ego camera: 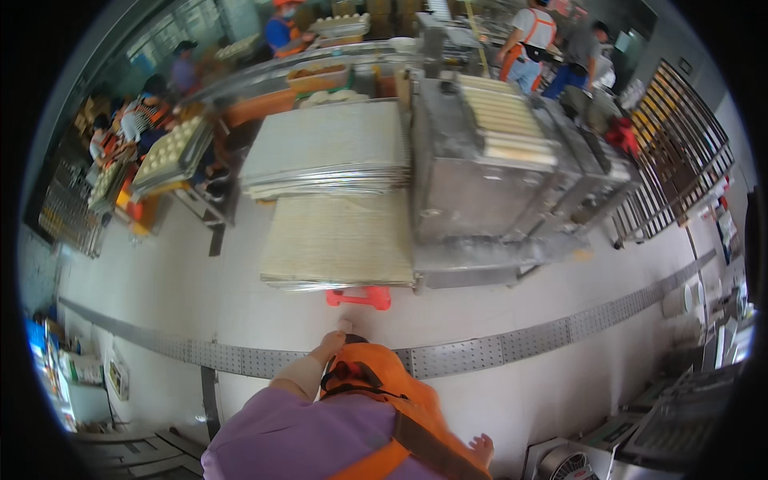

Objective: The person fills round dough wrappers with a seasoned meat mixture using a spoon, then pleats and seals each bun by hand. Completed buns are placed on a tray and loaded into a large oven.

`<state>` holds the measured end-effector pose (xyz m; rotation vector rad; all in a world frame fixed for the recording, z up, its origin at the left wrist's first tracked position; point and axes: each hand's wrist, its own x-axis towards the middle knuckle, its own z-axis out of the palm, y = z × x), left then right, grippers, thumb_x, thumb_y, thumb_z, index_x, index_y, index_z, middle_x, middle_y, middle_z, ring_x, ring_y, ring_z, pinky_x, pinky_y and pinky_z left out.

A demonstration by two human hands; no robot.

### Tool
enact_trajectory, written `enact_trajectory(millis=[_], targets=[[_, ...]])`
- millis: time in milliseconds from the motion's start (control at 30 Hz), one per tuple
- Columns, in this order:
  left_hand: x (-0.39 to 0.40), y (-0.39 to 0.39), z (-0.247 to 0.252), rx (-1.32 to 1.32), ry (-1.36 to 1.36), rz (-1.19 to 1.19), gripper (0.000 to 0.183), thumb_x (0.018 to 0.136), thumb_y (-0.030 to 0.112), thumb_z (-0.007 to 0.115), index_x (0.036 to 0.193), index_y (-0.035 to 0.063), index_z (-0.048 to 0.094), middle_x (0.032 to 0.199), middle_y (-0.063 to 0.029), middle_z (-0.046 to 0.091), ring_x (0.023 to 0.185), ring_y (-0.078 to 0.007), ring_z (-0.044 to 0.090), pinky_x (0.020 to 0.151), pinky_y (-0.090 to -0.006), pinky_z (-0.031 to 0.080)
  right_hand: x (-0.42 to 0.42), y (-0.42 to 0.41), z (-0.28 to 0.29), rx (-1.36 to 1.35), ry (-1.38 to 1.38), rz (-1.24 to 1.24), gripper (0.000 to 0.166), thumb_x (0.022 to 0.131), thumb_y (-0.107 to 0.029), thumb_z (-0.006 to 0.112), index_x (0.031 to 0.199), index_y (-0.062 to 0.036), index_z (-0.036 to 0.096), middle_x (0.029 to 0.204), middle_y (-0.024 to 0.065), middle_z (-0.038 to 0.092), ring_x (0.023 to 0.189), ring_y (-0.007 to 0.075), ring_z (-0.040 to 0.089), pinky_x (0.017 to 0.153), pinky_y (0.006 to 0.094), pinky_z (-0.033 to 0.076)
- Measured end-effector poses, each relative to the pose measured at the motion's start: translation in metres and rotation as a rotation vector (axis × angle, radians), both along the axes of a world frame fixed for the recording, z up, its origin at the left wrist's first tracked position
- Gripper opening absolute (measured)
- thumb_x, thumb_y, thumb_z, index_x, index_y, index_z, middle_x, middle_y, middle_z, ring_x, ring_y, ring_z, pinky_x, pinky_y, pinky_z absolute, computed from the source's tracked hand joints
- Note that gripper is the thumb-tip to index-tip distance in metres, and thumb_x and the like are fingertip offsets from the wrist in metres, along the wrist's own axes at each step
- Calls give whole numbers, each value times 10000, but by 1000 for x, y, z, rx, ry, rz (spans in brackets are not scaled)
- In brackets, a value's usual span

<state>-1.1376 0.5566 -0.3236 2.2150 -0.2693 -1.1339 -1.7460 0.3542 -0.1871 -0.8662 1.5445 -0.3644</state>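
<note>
My left hand [336, 342] is held out in front of my orange apron [390, 372], above the floor. A small pale shape shows by its fingertips, and I cannot tell whether the hand holds it. Low at my right side hangs my right hand [482, 447], fingers apart with nothing in them. Ahead of me stand two stacks of flat metal trays: a higher stack [330, 138] behind and a lower stack [342, 237] in front. A red plastic base [360, 297] shows under the lower stack.
Right of the stacks is a floury metal machine [474, 198] bearing a tray of pale dough strips [504, 117]. A slatted metal rack [672, 156] stands farther right. Dough balls [174, 147] lie on a tray at left. Several people work beyond. A perforated drain cover [492, 354] crosses the floor.
</note>
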Motion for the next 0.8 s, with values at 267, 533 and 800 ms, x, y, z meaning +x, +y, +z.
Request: enact_trajectory(millis=[267, 533, 800], targets=[[87, 139, -8, 322, 334, 385, 211, 952, 189, 462, 975, 41, 611, 791, -118, 639, 601, -227, 621, 500, -408, 536, 300, -61, 73, -191, -133, 433, 333, 925, -135, 534, 1232, -6, 538, 1039, 104, 661, 866, 178, 658, 709, 274, 502], [239, 243, 32, -201, 436, 1007, 131, 893, 297, 437, 866, 202, 523, 854, -58, 510, 745, -266, 485, 530, -419, 373, 549, -127, 107, -584, -269, 1131, 303, 947, 9, 461, 1238, -20, 540, 1009, 73, 678, 874, 148, 647, 783, 269, 514], [279, 129, 222, -467, 67, 836, 321, 963, 263, 527, 1231, 86, 542, 1093, -101, 650, 926, -226, 660, 720, -337, 536, 749, -348, 85, -1216, -322, 492, 416, 904, -138, 586, 1297, -19, 517, 1237, 163, 566, 1151, 299, 535, 979, 410, 446]])
